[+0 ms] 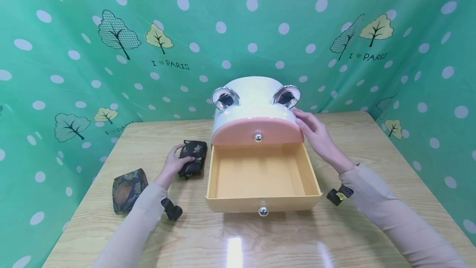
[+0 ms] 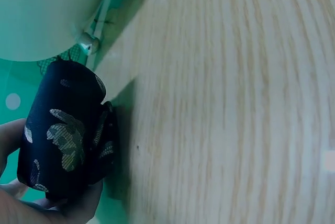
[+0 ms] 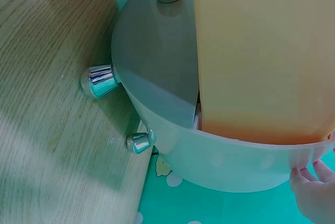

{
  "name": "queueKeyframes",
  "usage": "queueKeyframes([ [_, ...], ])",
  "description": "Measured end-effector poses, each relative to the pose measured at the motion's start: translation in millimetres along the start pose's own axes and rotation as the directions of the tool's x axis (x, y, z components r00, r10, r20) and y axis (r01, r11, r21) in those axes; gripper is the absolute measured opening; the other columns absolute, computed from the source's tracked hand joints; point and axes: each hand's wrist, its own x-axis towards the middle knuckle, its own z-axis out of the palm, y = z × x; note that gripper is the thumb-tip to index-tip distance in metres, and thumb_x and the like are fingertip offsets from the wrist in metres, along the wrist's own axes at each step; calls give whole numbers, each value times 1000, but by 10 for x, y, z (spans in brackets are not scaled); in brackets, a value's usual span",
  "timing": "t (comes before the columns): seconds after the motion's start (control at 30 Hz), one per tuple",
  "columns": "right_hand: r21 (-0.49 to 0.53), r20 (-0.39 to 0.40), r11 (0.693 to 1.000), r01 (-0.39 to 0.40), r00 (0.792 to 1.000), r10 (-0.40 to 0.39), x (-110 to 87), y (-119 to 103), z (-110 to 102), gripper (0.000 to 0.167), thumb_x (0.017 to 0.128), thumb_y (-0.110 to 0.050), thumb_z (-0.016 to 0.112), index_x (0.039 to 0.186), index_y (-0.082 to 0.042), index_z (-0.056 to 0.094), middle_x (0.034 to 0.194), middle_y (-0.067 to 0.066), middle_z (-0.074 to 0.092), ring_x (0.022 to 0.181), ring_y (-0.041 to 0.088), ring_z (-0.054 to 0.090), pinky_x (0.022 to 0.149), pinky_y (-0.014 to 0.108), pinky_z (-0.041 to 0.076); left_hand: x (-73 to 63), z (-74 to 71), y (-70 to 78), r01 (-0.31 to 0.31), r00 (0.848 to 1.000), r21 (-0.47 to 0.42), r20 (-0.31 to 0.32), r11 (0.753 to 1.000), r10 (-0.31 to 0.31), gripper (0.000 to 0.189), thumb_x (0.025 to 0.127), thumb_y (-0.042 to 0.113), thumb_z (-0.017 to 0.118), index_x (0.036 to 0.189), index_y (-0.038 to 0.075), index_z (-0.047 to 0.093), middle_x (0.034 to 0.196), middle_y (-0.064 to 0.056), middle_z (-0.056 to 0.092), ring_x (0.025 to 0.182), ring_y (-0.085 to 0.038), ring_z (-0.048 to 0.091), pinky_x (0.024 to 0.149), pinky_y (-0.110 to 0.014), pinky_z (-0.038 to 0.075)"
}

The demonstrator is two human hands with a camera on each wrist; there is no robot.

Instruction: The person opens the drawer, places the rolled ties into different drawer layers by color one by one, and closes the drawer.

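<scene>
In the head view my left hand (image 1: 173, 164) grips a black floral fabric bundle (image 1: 195, 150), folded small, just left of the drawer box. The left wrist view shows fingers and thumb round this bundle (image 2: 57, 124); whether it is clear of the tabletop I cannot tell. My right hand (image 1: 316, 136) touches the right side of the white drawer box (image 1: 256, 98), fingers extended and lightly bent. Two chrome-rimmed eye shapes stand on the box. Below its pink upper front (image 1: 238, 131), a cream lower drawer (image 1: 238, 206) is pulled out, with nothing inside.
A second dark floral bundle (image 1: 130, 190) with a brownish patch lies on the wooden table (image 1: 193, 243), beside the left forearm. A green dotted curtain (image 1: 253, 24) hangs behind and along both sides. The pulled-out drawer juts toward the front, with a round silver knob (image 1: 263, 211).
</scene>
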Motion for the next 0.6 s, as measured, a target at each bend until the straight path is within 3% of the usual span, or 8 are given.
queueKeyframes([
  [0.4,1,-2,1000,-3,1000,3,2,14,-6,38,94,-19,43,128,-2,41,140,9,33,129,25,28,106,43,24,-180,-154,212,30,999,-137,-30,990,-35,68,82,16,61,139,14,24,141,-23,17,109,-28,42,90,-34,39],
  [0.6,1,4,1000,-2,1000,2,3,8,-8,38,94,-20,43,128,-3,41,140,8,33,129,24,28,106,43,24,-307,-247,328,17,999,-167,-28,986,-22,68,82,18,62,139,16,25,131,-25,30,75,-6,53,66,-17,45],
])
